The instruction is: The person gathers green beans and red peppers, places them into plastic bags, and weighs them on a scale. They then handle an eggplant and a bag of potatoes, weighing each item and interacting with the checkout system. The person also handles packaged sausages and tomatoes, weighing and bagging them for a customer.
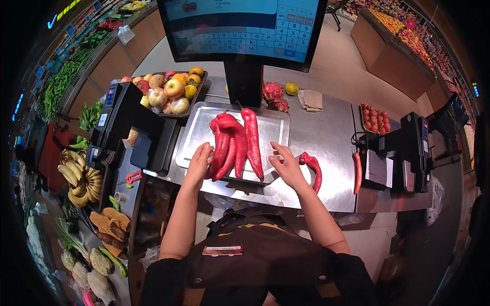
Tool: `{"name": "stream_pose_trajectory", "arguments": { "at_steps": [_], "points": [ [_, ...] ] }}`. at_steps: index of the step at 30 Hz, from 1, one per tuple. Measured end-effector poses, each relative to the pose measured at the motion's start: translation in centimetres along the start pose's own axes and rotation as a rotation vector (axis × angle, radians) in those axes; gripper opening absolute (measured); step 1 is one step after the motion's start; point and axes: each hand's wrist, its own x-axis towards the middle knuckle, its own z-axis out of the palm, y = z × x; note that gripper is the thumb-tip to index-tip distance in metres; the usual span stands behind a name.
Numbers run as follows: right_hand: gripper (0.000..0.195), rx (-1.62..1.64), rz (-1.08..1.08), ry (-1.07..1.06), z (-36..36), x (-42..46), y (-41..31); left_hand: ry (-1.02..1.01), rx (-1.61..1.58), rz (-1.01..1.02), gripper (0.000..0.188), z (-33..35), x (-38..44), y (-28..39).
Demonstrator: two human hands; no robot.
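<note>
Several long red peppers [239, 147] lie side by side on a metal weighing tray [277, 122] in front of me. My left hand [200, 162] is at the tray's left front edge, close beside the leftmost pepper, its fingers apart; whether it touches the pepper I cannot tell. My right hand [286, 164] is over the tray's right front part, fingers spread, with a gap between it and the peppers. It holds nothing. To the right of that hand, a curved red pepper [316, 172] rests on the steel counter [333, 141].
Behind the tray stands a touchscreen monitor [243, 34] on a black post. A fruit basket [197, 95] and a black machine [120, 114] are at left. Dragon fruits [273, 93] and a folded cloth [311, 100] lie behind. Another black machine [415, 153] stands at right, beside an orange-red pepper [358, 173].
</note>
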Motion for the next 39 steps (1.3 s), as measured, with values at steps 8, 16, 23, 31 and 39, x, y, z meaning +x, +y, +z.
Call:
{"name": "stream_pose_trajectory", "arguments": {
  "at_steps": [8, 16, 23, 31, 39],
  "points": [
    [0.055, 0.352, 0.536, -0.011, 5.7, 8.9, -1.3, -0.277, -0.140, -0.322, 0.051, 2.0, 6.2, 1.0],
    [0.048, 0.171, 0.061, -0.006, 7.0, 7.1, -0.3, -0.449, -0.312, -0.185, 0.066, 3.6, 4.0, 1.9],
    [0.070, -0.310, -0.271, 0.060, 6.6, -0.8, -12.2, -0.455, -0.591, 0.064, 0.098, 4.3, -1.1, 1.2],
    [0.063, 0.101, -0.294, -0.011, 5.7, -3.7, -13.1, -0.451, -0.554, 0.195, 0.084, 4.1, -5.2, 3.4],
    [0.059, 0.089, -0.241, -0.006, 4.5, -4.4, -12.5, -0.489, -0.560, 0.184, 0.099, 3.0, -5.4, 1.0]
  ]
}}
